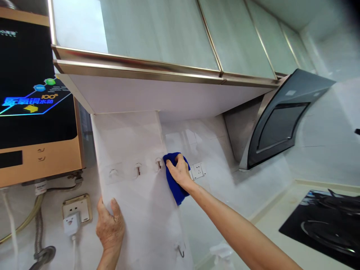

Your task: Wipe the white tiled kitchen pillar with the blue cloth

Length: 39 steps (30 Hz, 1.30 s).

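Pale tiles [213, 150] ran under the cabinets [157, 45], with a range hood [281, 120] to our right and a water heater [33, 93] to our left. Our right hand [179, 171] clenched a blue cloth [173, 180] flat against the corner of the boxed column [140, 202], just beside the nearest hook [159, 162] and near the socket [198, 170], while our left hand [110, 225] lay open on the column's left edge, gripping nothing. To wipe well, we judged, we had to keep the cloth spread under the palm, press evenly, work round the hook rather than over it, and stay clear of the socket.
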Each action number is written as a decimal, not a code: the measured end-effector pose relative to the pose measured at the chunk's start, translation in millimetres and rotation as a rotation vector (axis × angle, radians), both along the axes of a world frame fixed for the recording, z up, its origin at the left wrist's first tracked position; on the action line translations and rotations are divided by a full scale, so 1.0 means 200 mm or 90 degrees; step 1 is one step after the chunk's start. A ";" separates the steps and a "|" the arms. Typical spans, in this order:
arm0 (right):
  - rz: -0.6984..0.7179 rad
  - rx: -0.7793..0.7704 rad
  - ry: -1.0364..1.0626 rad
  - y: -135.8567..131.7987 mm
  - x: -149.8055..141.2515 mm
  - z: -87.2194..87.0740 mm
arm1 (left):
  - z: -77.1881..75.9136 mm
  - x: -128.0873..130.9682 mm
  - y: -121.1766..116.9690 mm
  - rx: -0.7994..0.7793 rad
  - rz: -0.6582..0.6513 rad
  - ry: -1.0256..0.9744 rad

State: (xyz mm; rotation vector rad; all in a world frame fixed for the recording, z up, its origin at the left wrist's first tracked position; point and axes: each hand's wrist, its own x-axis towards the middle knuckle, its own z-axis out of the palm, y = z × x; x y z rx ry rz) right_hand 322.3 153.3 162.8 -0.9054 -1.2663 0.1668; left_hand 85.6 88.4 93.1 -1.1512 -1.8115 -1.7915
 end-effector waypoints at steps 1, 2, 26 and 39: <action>0.001 0.000 -0.003 0.00 0.00 0.01 | 0.00 0.00 0.00 0.005 0.000 0.000; 0.002 -0.002 -0.006 -0.01 0.00 0.00 | 0.00 0.00 0.00 0.008 -0.001 -0.003; -0.002 0.019 -0.044 0.00 0.00 -0.04 | -0.05 -0.01 0.02 0.072 -0.050 -0.002; 0.020 -0.009 -0.043 -0.02 0.02 -0.08 | -0.01 0.00 0.00 0.007 -0.022 -0.015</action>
